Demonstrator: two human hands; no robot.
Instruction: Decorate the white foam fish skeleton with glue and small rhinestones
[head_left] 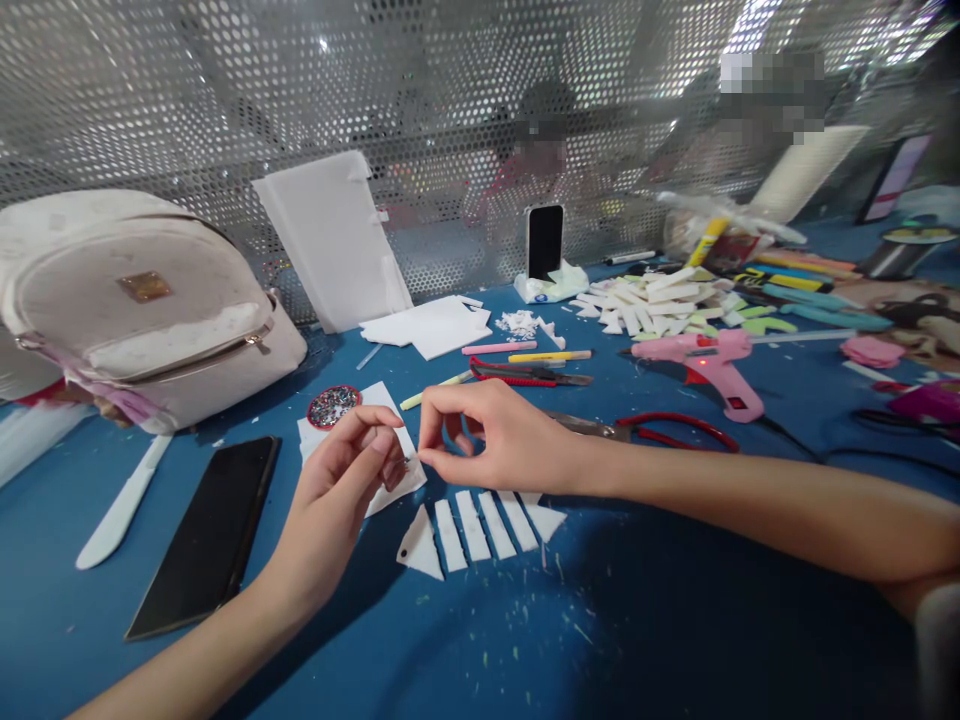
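The left hand (346, 485) is holding its fingers half curled and the right (499, 430) is pinching, perhaps steadying something tiny; I cannot tell what either has. White fish-shaped pieces (473, 525) are lying just below, seemingly spaced to show their order. Shavings (519, 325) are littering the blue table (360, 640); a perforated metal screen (450, 60) is standing behind.

Shadowed near tabletop (660, 630) seems passable; white strips (474, 526) block ahead, a phone (208, 530) leftward.

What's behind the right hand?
Beyond the right hand, I can see a red cutter, a slim pale yellow stick and, behind the wrist, a red-handled tool. Whatever the hand itself covers can't be seen.
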